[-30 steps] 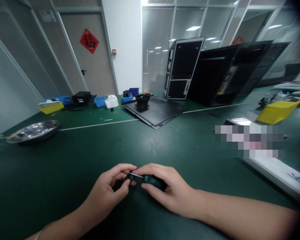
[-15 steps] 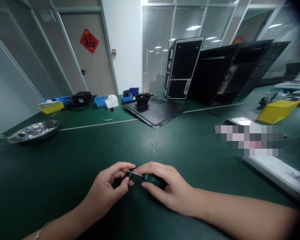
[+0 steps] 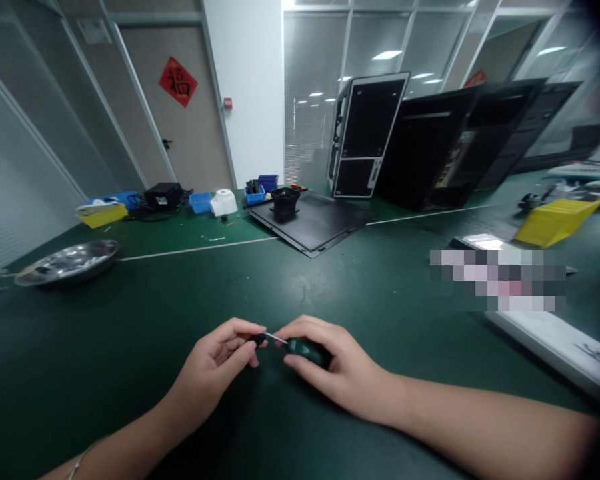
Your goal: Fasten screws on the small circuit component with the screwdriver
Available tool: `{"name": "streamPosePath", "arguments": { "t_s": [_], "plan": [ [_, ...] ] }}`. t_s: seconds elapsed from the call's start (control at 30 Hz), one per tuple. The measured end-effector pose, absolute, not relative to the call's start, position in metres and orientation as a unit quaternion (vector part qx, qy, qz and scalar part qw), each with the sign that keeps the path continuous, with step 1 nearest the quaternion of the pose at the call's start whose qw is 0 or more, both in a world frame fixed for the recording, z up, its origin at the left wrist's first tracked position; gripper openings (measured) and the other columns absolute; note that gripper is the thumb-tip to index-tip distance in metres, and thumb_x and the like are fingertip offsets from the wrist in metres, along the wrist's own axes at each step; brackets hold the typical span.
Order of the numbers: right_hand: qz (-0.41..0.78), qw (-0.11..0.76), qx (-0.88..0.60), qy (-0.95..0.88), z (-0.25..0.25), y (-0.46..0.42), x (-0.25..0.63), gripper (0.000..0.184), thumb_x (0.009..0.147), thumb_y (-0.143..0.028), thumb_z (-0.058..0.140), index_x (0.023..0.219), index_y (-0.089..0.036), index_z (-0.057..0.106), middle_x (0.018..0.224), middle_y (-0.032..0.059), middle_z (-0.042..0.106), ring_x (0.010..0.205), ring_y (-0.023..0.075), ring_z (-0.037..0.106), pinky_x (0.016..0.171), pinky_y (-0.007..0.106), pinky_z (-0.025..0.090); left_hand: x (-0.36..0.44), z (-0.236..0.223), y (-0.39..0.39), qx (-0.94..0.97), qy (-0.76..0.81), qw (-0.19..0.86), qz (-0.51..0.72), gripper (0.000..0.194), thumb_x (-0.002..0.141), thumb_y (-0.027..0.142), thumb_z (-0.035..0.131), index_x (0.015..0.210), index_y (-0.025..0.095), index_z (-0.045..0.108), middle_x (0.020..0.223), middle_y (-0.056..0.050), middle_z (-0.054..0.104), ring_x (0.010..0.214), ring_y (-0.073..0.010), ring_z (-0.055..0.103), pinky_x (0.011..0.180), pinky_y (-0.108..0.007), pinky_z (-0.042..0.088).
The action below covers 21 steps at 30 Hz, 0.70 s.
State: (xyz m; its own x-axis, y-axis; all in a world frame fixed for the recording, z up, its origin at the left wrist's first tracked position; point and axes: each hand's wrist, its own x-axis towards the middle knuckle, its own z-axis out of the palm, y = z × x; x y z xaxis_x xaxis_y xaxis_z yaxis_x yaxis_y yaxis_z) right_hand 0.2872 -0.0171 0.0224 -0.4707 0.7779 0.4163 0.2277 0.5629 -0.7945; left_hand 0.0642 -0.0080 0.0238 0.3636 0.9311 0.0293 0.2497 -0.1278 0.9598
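Low over the green table mat (image 3: 130, 347), my right hand (image 3: 330, 367) is closed round a small screwdriver (image 3: 305, 350) with a dark green handle; its thin metal shaft points left. My left hand (image 3: 220, 363) pinches a small black part (image 3: 259, 340) at the shaft's tip. The two hands nearly touch, just in front of me at the near middle of the table.
A round metal dish (image 3: 67, 261) sits at the left. A flat black panel (image 3: 313, 223) with a black fan part (image 3: 285, 202) lies at mid-table, computer cases (image 3: 365, 137) behind it. Blue and yellow bins (image 3: 103, 213) stand at the back, a yellow bin (image 3: 555, 223) and white board (image 3: 555, 347) at the right.
Both hands with the screwdriver and the small part have shifted slightly away from me across the mat. Their grips look the same.
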Motion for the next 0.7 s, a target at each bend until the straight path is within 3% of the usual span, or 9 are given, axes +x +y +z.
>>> {"name": "streamPosePath", "arguments": {
  "t_s": [0.17, 0.37, 0.7],
  "plan": [
    [0.366, 0.391, -0.365, -0.761, 0.0188, -0.0148, 0.2876, 0.025, 0.089, -0.019, 0.058, 0.113, -0.021, 0.063, 0.104, 0.0049, 0.068, 0.093, 0.0166, 0.063, 0.084, 0.031, 0.051, 0.0641, 0.0156, -0.0046, 0.690, 0.419, 0.453, 0.379, 0.020, 0.086, 0.028, 0.063, 0.104, 0.020, 0.067, 0.108, -0.008, 0.063, 0.105, -0.0214, 0.061, 0.092, -0.032, 0.051],
    [0.382, 0.393, -0.345, -0.762, 0.0185, -0.0133, 0.2880, 0.029, 0.089, -0.018, 0.059, 0.117, -0.022, 0.064, 0.107, 0.0050, 0.068, 0.097, 0.0164, 0.062, 0.087, 0.031, 0.050, 0.0638, 0.0164, -0.0030, 0.696, 0.439, 0.418, 0.386, 0.018, 0.089, 0.028, 0.059, 0.104, 0.021, 0.067, 0.104, -0.007, 0.063, 0.098, -0.0190, 0.061, 0.088, -0.030, 0.052],
    [0.403, 0.359, -0.347, -0.767, 0.0157, -0.0122, 0.2891, 0.032, 0.088, -0.020, 0.061, 0.119, -0.024, 0.069, 0.099, 0.0054, 0.068, 0.089, 0.0155, 0.063, 0.079, 0.029, 0.050, 0.0599, 0.0175, -0.0063, 0.734, 0.423, 0.347, 0.402, 0.012, 0.089, 0.024, 0.060, 0.098, 0.022, 0.068, 0.101, -0.005, 0.063, 0.096, -0.0174, 0.062, 0.082, -0.025, 0.052]
  ]
}}
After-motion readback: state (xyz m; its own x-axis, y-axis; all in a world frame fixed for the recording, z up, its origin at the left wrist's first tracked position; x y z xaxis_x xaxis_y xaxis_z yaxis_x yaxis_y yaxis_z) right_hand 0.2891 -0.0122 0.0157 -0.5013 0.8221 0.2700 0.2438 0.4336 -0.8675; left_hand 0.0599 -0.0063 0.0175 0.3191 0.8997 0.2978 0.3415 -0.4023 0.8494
